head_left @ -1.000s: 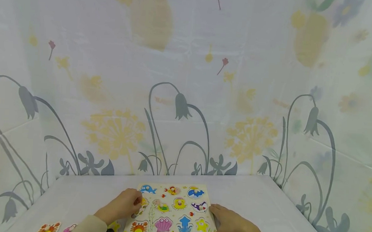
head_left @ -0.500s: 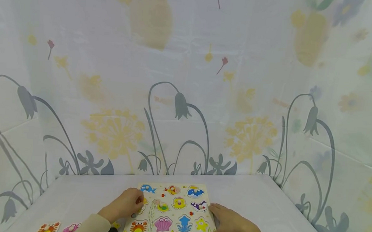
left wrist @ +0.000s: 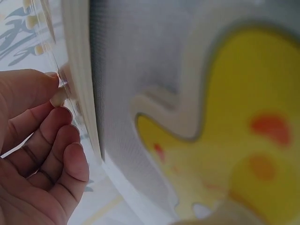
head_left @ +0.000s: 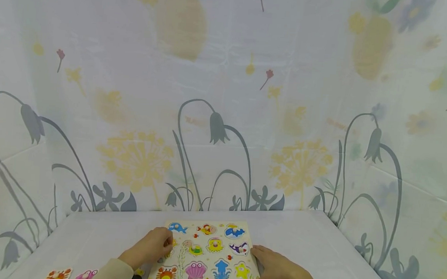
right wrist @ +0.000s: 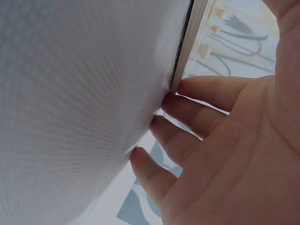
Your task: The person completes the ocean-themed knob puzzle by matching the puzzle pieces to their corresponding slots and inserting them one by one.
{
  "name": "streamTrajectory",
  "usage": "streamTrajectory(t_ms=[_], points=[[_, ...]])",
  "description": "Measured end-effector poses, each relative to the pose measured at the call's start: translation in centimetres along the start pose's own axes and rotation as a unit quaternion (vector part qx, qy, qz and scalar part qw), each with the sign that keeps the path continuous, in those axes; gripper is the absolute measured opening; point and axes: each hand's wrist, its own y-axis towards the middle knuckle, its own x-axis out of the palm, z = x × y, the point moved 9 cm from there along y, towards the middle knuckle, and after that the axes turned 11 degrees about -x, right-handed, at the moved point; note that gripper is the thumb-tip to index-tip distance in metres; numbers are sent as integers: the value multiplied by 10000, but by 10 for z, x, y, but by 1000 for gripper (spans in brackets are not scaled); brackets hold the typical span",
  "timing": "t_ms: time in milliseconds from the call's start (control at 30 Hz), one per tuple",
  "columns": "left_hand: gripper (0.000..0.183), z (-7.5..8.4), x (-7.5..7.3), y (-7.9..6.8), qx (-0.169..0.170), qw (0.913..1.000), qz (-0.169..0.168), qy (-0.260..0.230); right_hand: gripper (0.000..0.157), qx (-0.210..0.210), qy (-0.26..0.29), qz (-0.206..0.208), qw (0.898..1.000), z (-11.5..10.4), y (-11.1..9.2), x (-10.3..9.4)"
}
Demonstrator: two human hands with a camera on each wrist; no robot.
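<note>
A floral curtain (head_left: 225, 114) printed with grey bellflowers fills the background at twelve o'clock. Below it spreads a table (head_left: 294, 231) under white cloth. Flat on it, toward six o'clock in the head view, lies a sea-creature knob puzzle board (head_left: 209, 259).

Taking that board as the dial, twelve at its far edge, the right hand (head_left: 273, 267) is at three o'clock, fingers extended and spread, gripping nothing; its index fingertip touches the board's edge, and the other fingertips meet the cloth. The left hand (head_left: 151, 246) reaches over the edge at nine, thumb and index finger drawn together in a pinch, the remaining fingers curled.

Between eight and nine o'clock, off the board, lie a yellow piece (left wrist: 253, 112) near the left wrist and, farther out, a crab piece (head_left: 58, 275) and a pink clam piece (head_left: 85, 276).

Smallest is the wooden knob (left wrist: 57, 97) in the left hand's pinch — its own piece is mostly hidden, so I cannot tell whether it is seated.
</note>
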Motion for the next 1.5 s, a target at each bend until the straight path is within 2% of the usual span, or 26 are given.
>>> streamTrajectory(t_ms=[233, 500, 867, 1500], points=[[15, 1, -1, 0, 172, 9998, 50, -1, 99, 74, 78, 14, 9999, 1, 0, -1], [14, 2, -1, -3, 369, 9993, 84, -44, 100, -35, 0, 36, 10000, -1, 0, -1], [11, 1, 2, -3, 377, 9993, 21, -52, 99, -9, -5, 81, 10000, -1, -3, -1], [10, -3, 4, -1, 152, 9997, -130, -133, 101, -77, -10, 9, 10000, 0, 0, 1]])
